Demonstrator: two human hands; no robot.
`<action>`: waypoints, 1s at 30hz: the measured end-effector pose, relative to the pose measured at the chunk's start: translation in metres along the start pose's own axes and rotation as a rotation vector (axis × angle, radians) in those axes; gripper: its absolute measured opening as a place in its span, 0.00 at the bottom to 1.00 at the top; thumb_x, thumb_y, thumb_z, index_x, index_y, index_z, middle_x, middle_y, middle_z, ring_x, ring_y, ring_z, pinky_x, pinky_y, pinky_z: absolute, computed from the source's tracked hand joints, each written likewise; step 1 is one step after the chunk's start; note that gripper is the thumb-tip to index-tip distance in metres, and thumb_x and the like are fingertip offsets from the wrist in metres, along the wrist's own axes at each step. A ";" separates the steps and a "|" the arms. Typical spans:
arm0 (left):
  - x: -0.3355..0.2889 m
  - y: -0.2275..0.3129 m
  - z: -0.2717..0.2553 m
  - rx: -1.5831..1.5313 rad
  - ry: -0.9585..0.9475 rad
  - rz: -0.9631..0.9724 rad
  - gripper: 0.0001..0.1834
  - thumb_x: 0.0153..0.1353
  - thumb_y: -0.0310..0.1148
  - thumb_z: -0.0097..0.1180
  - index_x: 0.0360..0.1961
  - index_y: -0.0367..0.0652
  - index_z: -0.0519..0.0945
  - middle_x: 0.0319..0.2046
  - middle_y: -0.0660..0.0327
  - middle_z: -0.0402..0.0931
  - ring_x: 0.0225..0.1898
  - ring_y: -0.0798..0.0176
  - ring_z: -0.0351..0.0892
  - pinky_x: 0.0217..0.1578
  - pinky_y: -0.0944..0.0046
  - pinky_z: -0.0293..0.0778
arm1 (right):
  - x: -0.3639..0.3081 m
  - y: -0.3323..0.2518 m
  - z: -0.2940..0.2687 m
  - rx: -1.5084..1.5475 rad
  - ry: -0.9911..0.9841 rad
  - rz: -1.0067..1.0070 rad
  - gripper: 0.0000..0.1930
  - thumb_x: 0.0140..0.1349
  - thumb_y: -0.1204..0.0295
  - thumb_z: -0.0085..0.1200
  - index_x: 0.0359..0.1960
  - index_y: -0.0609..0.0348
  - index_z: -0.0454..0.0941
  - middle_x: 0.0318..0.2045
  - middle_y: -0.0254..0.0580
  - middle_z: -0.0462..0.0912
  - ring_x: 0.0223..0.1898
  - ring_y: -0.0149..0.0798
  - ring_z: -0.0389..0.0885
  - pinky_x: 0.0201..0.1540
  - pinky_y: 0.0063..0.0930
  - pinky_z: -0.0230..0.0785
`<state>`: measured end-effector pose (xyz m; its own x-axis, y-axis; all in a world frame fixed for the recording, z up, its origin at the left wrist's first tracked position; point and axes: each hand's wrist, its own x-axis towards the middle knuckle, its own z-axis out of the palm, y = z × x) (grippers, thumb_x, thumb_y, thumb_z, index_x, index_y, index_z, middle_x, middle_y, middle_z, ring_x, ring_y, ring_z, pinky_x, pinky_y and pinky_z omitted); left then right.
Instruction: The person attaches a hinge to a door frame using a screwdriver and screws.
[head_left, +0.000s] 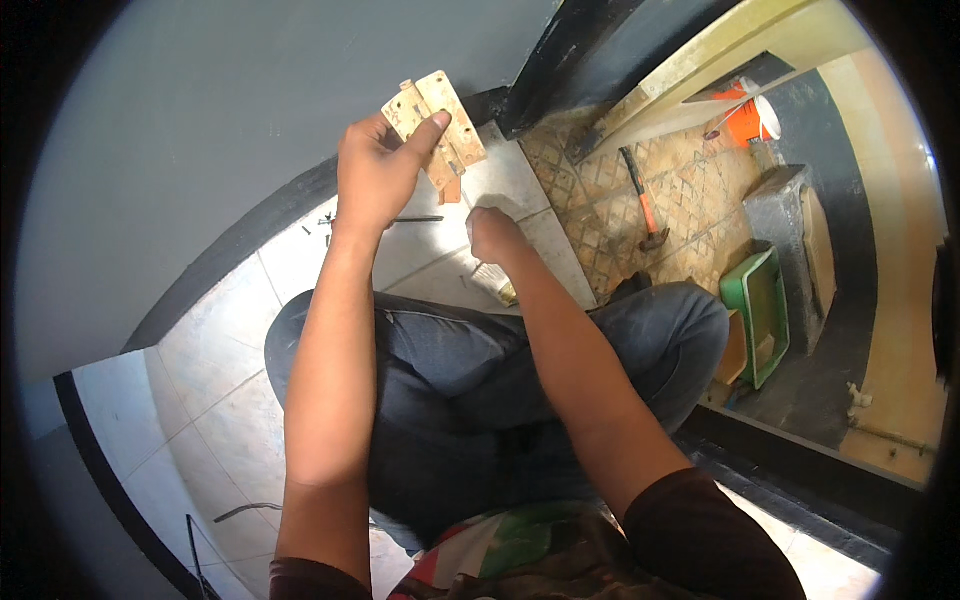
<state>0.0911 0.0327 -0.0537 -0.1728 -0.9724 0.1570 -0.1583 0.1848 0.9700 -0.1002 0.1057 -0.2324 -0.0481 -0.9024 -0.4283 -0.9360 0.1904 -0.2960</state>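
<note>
Clearly, a grey wall (230,110) is filling the upper left, and its dark bottom edge is curving along the pale floor (225,370). Two bent legs (460,360) in jeans are limiting the room on the near side. Beyond the pale floor's right edge, patterned tiles (700,190) are stretching out, with a hammer (643,200) lying on them. Between wall and knees, the left hand (380,170) is holding a hinge (458,135) above the pale floor, thumb and fingers clamping it. The right hand (497,238) is making a fist nearby; whether it is gripping something, I cannot tell. The hinge is showing two cream, stained plates, a raised middle joint and small dark holes.
</note>
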 end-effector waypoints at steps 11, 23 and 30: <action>-0.003 0.000 0.004 0.076 -0.020 -0.102 0.17 0.67 0.40 0.70 0.43 0.33 0.91 0.29 0.56 0.90 0.29 0.69 0.85 0.35 0.65 0.78 | -0.010 0.011 -0.026 0.138 0.112 0.064 0.14 0.46 0.70 0.73 0.35 0.60 0.87 0.39 0.52 0.91 0.44 0.52 0.90 0.49 0.39 0.82; 0.000 0.001 -0.017 -0.045 0.105 -0.070 0.17 0.67 0.40 0.69 0.43 0.33 0.91 0.32 0.56 0.90 0.32 0.67 0.86 0.38 0.65 0.79 | -0.074 -0.058 -0.064 -0.316 -0.213 0.281 0.41 0.49 0.65 0.78 0.65 0.65 0.72 0.51 0.57 0.87 0.56 0.54 0.88 0.57 0.45 0.82; 0.000 0.008 -0.011 -0.044 0.088 -0.081 0.19 0.66 0.43 0.69 0.44 0.35 0.91 0.28 0.57 0.88 0.27 0.67 0.82 0.34 0.63 0.76 | -0.059 0.004 -0.001 -0.148 -0.193 0.438 0.62 0.46 0.64 0.79 0.75 0.79 0.46 0.55 0.68 0.85 0.56 0.58 0.88 0.57 0.49 0.82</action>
<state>0.1008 0.0324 -0.0433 -0.0753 -0.9929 0.0919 -0.1249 0.1008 0.9870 -0.1018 0.1590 -0.2072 -0.3957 -0.6589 -0.6397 -0.8822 0.4664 0.0653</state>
